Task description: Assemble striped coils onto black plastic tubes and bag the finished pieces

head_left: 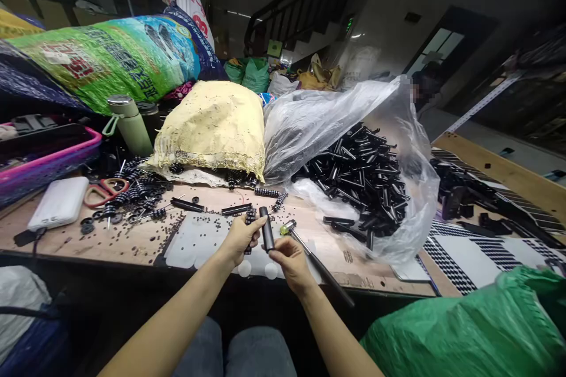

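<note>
Black and smooth, a tube (266,228) is slanting over the worktop (371,276): my right hand (290,262) is pinching its near end, my left hand (239,240) is touching its far part with the thumb, probably for steadiness, while curling round a ribbed stick (250,215). Gaping towards me, a clear plastic bag (305,129) is apparently keeping loose rods (365,171) within reach; a hammer (321,265) is lying right of my hands.

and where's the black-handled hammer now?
Head view, just right of centre: the hammer lies on the wooden workbench, along the right side of the right hand, nearer the wearer than the clear plastic bag.
</note>
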The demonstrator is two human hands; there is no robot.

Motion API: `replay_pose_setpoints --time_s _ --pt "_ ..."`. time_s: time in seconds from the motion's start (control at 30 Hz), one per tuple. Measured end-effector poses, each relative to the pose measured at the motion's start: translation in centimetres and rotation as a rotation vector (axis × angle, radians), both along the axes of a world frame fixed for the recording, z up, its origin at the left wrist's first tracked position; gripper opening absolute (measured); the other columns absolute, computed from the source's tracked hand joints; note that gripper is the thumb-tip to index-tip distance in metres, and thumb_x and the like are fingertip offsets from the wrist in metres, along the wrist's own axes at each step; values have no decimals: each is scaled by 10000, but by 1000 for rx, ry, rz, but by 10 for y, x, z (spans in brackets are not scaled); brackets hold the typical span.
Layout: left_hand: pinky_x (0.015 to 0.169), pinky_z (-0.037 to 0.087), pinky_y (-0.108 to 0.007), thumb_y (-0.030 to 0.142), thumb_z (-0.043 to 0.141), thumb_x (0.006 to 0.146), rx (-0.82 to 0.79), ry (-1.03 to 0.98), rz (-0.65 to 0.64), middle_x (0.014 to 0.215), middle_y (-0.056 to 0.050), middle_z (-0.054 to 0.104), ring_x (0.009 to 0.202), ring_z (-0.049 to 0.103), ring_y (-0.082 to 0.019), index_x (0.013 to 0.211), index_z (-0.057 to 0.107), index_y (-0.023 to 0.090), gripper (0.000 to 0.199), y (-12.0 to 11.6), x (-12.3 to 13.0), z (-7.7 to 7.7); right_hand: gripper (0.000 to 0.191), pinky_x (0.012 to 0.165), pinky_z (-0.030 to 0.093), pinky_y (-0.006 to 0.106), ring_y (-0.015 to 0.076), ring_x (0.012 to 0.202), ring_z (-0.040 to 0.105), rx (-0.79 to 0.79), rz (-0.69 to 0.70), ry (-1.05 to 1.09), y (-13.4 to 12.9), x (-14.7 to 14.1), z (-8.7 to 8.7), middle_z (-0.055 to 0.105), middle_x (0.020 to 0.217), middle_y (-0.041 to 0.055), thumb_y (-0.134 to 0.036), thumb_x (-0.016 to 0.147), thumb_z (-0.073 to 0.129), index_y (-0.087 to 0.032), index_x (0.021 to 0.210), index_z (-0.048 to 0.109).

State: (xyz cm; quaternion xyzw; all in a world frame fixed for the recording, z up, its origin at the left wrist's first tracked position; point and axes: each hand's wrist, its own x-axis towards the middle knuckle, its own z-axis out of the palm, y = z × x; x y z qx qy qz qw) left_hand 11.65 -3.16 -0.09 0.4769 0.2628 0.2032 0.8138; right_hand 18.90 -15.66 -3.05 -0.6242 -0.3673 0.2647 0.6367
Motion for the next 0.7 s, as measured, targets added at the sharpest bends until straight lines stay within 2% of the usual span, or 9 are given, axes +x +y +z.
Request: replay_pose_setpoints --time_s 0.07,0.1,0.17,0.23,0.3,0.37,0.47,0.63,0.7 --pt "319 202 -143 403 701 573 4 21 4 441 92 350 346 294 -27 669 429 164 375 -1 -6 1 316 775 474 380 210 863 597 -46 49 -191 2 -3 7 628 869 56 -439 650 661 -192 810 544" --pt "316 198 -142 393 704 571 27 39 -1 432 92 354 337 291 -26 670 436 161 368 -1 -9 1 427 837 445 402 234 991 546 -69 56 -326 3 -2 13 593 1013 87 -435 619 687 -193 937 537" --pt "311 191 -143 375 713 564 85 79 -49 409 97 348 319 283 -24 672 450 157 358 -1 -15 2 782 962 340 446 268 1197 366 -123 80 -597 5 3 26 420 1267 123 -424 536 742 -205 1203 399" --pt "308 196 -142 391 701 580 128 86 -93 397 101 340 309 286 -27 700 469 155 352 -2 -20 3 989 1018 265 456 273 1258 262 -195 141 -781 9 7 36 304 1350 121 -397 490 767 -218 1316 254" --pt "305 217 -139 437 656 624 124 47 -99 439 94 377 314 308 -31 800 487 160 369 -3 -24 3 995 1025 268 439 262 1250 277 -234 183 -859 11 10 39 315 1340 114 -386 504 759 -218 1330 232" --pt "317 270 -139 493 584 675 59 -20 -84 534 74 437 348 361 -35 906 476 178 405 -3 -27 4 993 1027 276 432 261 1245 283 -232 159 -860 10 9 35 334 1322 123 -421 515 746 -196 1330 228" --pt "344 327 -140 517 547 697 -31 -74 -74 614 47 479 396 410 -37 905 481 171 409 -4 -30 4 1015 1019 291 431 269 1230 308 -186 109 -772 4 4 26 344 1312 139 -472 507 740 -168 1324 220" --pt "263 177 -122 516 517 716 -61 -4 -74 468 85 399 284 286 -31 1060 487 185 479 -9 -30 4 1063 1007 316 416 276 1225 325 -47 105 -595 -2 -9 23 314 1335 145 -494 488 748 -173 1326 178" --pt "259 170 -126 503 506 726 -75 23 -85 455 82 411 276 307 -40 1099 487 191 487 -13 -29 3 1057 1024 293 420 277 1229 323 13 112 -564 -1 -13 26 314 1337 139 -497 492 747 -180 1324 177"
